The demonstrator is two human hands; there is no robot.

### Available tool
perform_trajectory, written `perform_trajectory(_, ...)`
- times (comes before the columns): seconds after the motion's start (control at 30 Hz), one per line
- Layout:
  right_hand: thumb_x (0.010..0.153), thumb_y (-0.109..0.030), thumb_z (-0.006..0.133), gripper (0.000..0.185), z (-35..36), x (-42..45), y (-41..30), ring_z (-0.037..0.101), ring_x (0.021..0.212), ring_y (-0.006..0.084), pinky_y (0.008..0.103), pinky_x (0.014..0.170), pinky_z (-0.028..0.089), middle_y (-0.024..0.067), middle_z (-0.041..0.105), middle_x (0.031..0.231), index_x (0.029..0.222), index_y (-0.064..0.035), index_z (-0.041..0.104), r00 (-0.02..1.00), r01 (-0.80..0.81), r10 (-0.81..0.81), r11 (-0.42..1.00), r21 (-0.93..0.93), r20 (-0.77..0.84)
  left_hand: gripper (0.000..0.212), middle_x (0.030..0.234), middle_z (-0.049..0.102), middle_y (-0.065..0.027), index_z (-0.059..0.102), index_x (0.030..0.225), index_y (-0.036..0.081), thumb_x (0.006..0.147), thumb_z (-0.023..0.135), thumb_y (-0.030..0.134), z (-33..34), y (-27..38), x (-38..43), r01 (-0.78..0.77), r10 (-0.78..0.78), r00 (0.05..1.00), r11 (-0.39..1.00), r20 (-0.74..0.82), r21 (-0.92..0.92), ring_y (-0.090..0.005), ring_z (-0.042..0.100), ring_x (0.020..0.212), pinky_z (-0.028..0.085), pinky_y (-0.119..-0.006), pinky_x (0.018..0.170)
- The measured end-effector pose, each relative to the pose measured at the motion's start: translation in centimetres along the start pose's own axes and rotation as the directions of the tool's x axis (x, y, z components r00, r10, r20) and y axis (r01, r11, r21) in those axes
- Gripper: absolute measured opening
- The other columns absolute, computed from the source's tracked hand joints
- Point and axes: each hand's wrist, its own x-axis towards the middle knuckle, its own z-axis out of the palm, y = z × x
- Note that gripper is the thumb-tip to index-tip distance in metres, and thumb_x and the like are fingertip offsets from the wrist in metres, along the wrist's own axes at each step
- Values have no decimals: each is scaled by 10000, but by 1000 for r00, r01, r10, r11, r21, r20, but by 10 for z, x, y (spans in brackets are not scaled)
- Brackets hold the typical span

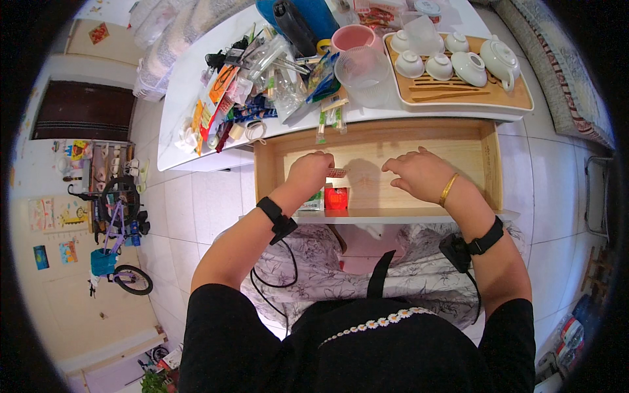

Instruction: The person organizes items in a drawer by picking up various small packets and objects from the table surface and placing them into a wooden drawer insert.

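Observation:
My left hand (310, 172) is over the left half of an open wooden drawer (422, 132), its fingers closed on a small flat reddish patterned packet (337, 173). Below that hand, a red packet (336, 198) lies at the drawer's front side. Beside it is a green and white packet (314, 201), partly covered by my left wrist. My right hand (417, 174) hovers over the drawer's right half, fingers apart and slightly curled, with nothing in it. A gold bracelet (448, 189) circles the right wrist.
The white table (373, 114) holds a heap of bags and packets (275, 73), a clear plastic cup (363, 73), a pink container (353, 38) and a tea tray (408, 96) with white cups and a teapot (499, 56). Wrapped sticks (330, 120) overhang the drawer's back. Cables hang from both wrist devices.

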Motion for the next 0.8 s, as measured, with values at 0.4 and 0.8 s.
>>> perform_trajectory(0.4, 912, -240, 656, 292, 5, -1, 4, 643, 1077, 327, 548, 999, 450, 121, 696, 1066, 1169, -115, 591, 997, 31, -31, 1000, 0, -69, 122, 920, 712, -139, 679, 928, 80, 880, 578, 127, 58, -20, 45, 69, -88, 934, 995, 348, 68, -322, 689, 884, 534, -446, 729)
perform_trajectory(0.8, 918, -243, 653, 328, -4, 1, -3, 625, 1107, 301, 531, 1062, 414, 103, 686, 1119, 1222, -133, 600, 996, -52, 54, 998, -32, 69, 273, 1051, 726, -147, 655, 1127, 36, 882, 625, 152, 75, -21, 52, -61, -118, 901, 918, 418, 391, -311, 693, 1012, 560, -432, 805)
